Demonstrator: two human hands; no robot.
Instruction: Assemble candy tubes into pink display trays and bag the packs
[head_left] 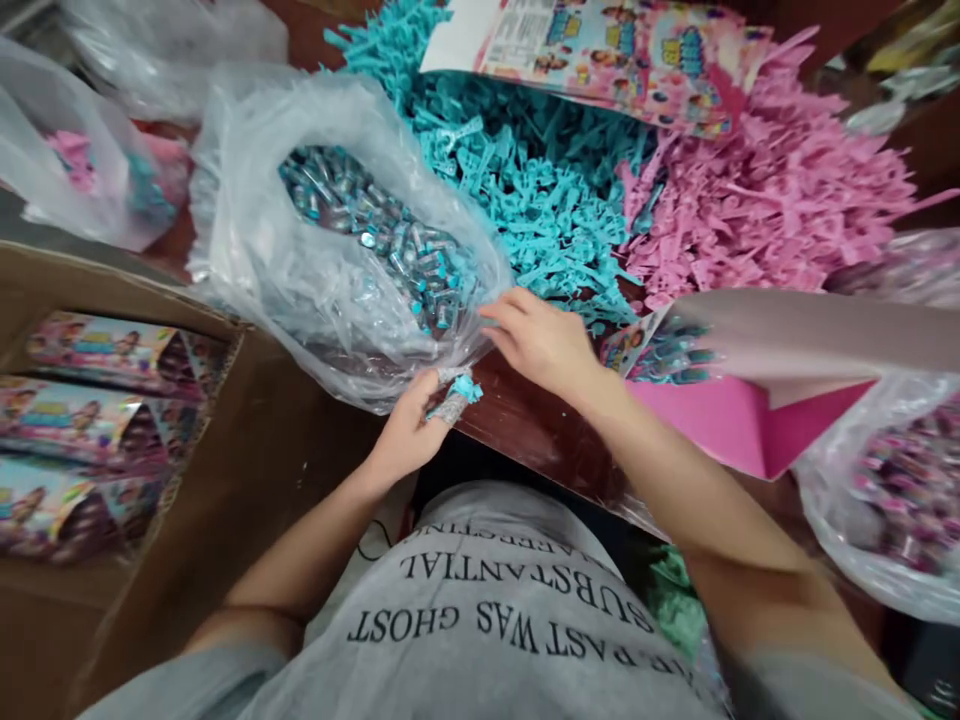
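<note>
My left hand (411, 425) is closed on a small glittery silver piece with a teal plastic part (454, 397) at the table's front edge. Just above it stands a clear plastic bag (300, 270) full of small silver-and-teal pieces (390, 245). My right hand (536, 338) lies with fingers spread against the bag's right rim and holds nothing that I can see. Behind it is a heap of teal plastic parts (525, 170) and a heap of pink ones (772, 190).
A cardboard box (225, 470) at the left holds several printed packages (105, 350). A printed card (622, 50) lies over the heaps. A pink open carton (750, 400) sits at the right, with a bag of pink-and-silver pieces (900, 490) beyond it. More bags (82, 150) sit far left.
</note>
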